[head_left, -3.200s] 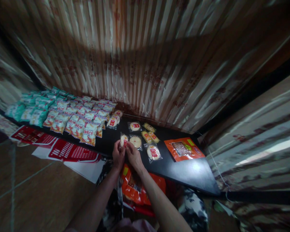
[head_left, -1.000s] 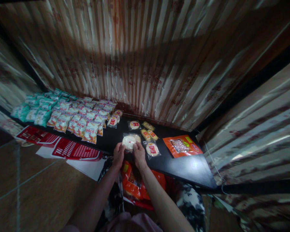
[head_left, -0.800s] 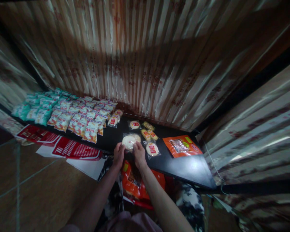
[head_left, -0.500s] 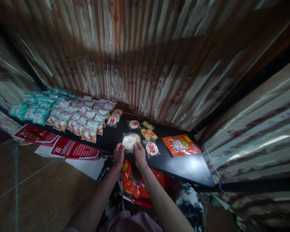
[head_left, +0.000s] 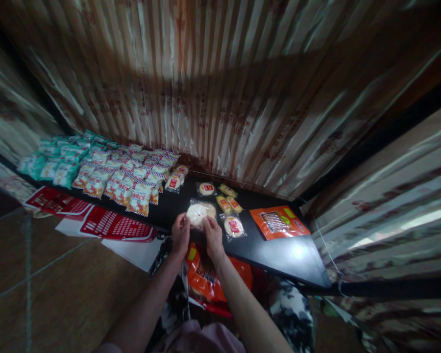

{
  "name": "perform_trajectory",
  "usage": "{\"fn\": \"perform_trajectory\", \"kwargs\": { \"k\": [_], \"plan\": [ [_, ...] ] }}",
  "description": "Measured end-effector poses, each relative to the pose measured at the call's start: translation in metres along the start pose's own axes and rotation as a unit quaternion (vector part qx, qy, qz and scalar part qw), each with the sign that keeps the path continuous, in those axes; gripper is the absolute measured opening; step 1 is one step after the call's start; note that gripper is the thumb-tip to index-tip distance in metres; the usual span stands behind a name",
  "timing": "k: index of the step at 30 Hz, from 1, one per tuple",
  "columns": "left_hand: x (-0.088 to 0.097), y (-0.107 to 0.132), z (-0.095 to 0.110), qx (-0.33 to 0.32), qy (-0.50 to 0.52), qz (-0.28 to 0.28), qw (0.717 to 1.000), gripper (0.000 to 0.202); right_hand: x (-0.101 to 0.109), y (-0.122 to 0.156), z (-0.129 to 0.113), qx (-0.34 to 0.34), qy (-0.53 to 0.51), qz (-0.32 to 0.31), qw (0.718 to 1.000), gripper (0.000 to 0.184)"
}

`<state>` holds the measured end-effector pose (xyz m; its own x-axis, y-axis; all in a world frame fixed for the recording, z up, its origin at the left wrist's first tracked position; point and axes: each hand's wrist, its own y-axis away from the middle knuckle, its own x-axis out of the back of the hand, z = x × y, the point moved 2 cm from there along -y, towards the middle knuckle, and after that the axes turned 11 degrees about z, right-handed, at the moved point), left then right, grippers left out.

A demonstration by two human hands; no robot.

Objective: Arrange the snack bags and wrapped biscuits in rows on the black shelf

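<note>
A clear plastic packet holding a round pale cake (head_left: 197,214) sits at the near edge of a black table (head_left: 290,257), gripped from both sides. The left hand (head_left: 180,235) pinches its near left corner with the fingertips, and the right hand (head_left: 213,234) pinches its near right corner, so the packet lies just beyond both hands. Whether it rests on the table cannot be told.

Just right of it lies a round cake packet with a red label (head_left: 233,226). Farther right is a flat orange packet (head_left: 279,222). Far left, rows of red-and-white snack bags (head_left: 132,184) lead to teal bags (head_left: 55,162). An orange bag (head_left: 209,279) lies on the person's lap, below the hands.
</note>
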<state>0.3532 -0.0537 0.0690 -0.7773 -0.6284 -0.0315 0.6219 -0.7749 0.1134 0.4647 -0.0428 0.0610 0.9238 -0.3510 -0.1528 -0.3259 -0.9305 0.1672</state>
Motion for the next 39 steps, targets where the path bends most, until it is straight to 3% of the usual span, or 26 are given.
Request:
{"fn": "perform_trajectory", "kwargs": {
  "k": [3, 10, 19, 35, 39],
  "plan": [
    [0.001, -0.002, -0.002, -0.018, -0.016, 0.019, 1.0, 0.029, -0.002, 0.002, -0.002, -0.056, -0.048, 0.005, 0.997, 0.036],
    [-0.002, -0.006, -0.01, -0.028, -0.049, 0.036, 0.998, 0.033, -0.007, 0.005, -0.013, -0.088, -0.089, -0.02, 0.992, 0.037],
    [0.001, -0.002, -0.012, -0.135, -0.148, 0.033, 0.979, 0.026, -0.014, 0.011, -0.015, -0.125, -0.11, -0.002, 0.986, 0.035],
    [0.002, 0.005, -0.006, -0.073, -0.031, -0.133, 0.988, 0.044, -0.032, 0.009, -0.018, -0.101, -0.109, -0.026, 0.989, 0.036],
    [0.004, 0.004, -0.005, -0.05, -0.037, -0.136, 0.989, 0.046, -0.035, 0.011, -0.017, -0.121, -0.111, -0.03, 0.986, 0.039]
  ]
}}
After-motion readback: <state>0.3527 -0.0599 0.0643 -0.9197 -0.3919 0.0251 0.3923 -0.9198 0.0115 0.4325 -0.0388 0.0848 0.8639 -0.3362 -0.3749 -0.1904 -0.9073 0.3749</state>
